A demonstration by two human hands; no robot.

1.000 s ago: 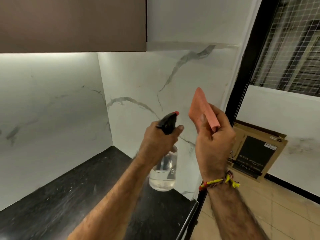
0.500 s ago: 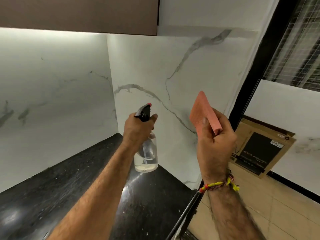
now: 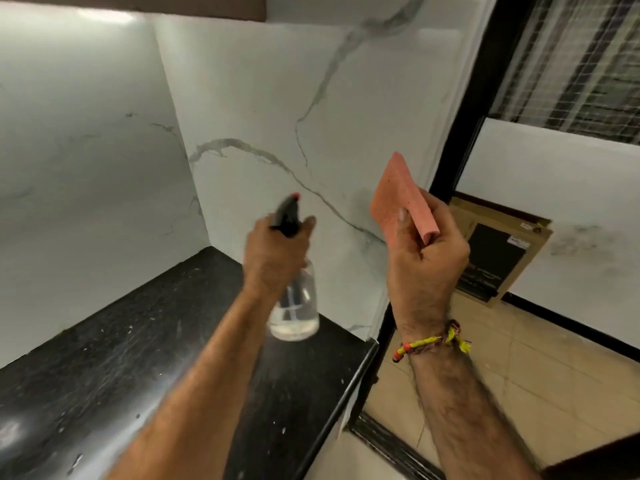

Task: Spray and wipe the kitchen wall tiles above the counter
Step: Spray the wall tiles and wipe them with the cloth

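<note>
Left hand (image 3: 273, 258) grips clear spray bottle (image 3: 295, 306) by the neck, nozzle toward marble tiles (image 3: 277, 98), above black counter (image 3: 138, 358). Right hand (image 3: 426, 258) pinches folded pink cloth (image 3: 398, 195), raised near tiles. Box (image 3: 498, 251) on floor: print blurred, unreadable.
</note>
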